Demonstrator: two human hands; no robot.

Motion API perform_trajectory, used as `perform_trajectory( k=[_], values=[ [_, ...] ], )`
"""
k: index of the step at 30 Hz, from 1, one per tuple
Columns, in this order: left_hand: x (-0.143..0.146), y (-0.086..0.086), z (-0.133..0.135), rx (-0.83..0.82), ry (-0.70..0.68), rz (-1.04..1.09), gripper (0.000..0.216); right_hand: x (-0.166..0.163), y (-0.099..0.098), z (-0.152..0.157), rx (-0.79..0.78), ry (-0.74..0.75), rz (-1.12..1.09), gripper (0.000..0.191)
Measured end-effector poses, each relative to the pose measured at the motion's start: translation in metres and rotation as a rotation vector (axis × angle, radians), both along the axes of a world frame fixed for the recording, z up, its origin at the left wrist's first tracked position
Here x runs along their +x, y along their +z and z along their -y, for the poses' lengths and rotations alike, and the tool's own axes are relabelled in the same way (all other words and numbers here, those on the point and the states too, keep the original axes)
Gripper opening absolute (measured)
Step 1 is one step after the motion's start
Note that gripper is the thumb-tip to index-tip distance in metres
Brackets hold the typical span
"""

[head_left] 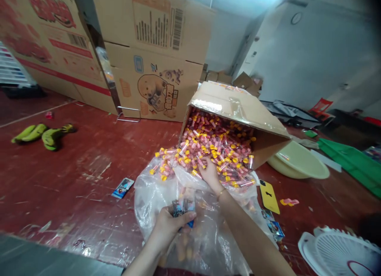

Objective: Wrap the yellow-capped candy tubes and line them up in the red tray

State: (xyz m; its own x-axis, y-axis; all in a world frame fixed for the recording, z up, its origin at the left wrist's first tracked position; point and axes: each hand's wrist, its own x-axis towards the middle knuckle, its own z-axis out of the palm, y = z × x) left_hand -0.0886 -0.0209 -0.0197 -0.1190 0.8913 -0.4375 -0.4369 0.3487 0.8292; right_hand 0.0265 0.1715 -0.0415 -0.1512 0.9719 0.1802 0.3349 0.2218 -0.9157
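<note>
A cardboard box [238, 105] lies tipped on its side on the red floor, spilling several small pink tubes with yellow caps [214, 149] onto a clear plastic bag [154, 196]. My right hand [210, 173] reaches into the pile, fingers curled among the tubes. My left hand [171, 224] is closed round a few small dark printed packets [183, 207] above the plastic bag.
Large printed cartons [154, 53] stand behind. Green and yellow slippers [44, 134] lie at the left. A cream basin [300, 161] sits to the right of the box, a yellow phone [269, 196] and small packets near it, a white fan grille [342, 252] at bottom right.
</note>
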Motion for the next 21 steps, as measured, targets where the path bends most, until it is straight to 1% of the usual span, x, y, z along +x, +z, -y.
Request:
perform_trajectory(
  k=[2,6,9,11,13,15,18,21],
  values=[
    [-0.004,0.003,0.000,0.012,0.003,-0.020,0.027,0.012,0.010,0.015,-0.027,0.051,-0.036,0.027],
    [-0.003,0.006,-0.002,0.024,-0.006,-0.055,0.025,0.045,0.049,0.057,-0.120,0.241,-0.161,0.029],
    [0.005,0.004,-0.005,0.040,-0.062,-0.068,0.024,0.060,0.075,0.079,-0.173,0.383,-0.289,0.032],
    [0.009,0.003,-0.006,0.038,-0.109,-0.093,0.025,0.066,0.086,0.086,-0.148,0.435,-0.258,0.027],
    [0.012,0.004,-0.008,0.030,-0.166,-0.134,0.024,0.069,0.091,0.089,-0.112,0.484,-0.171,0.022],
    [0.014,0.005,-0.010,0.034,-0.214,-0.176,0.022,0.070,0.091,0.088,-0.120,0.524,-0.114,0.020],
    [0.015,0.005,-0.013,0.067,-0.249,-0.180,0.021,0.067,0.083,0.087,-0.218,0.548,-0.177,0.021],
    [0.020,0.005,-0.013,0.052,-0.226,-0.133,0.022,0.064,0.069,0.091,-0.330,0.508,-0.287,0.026]
  ],
)
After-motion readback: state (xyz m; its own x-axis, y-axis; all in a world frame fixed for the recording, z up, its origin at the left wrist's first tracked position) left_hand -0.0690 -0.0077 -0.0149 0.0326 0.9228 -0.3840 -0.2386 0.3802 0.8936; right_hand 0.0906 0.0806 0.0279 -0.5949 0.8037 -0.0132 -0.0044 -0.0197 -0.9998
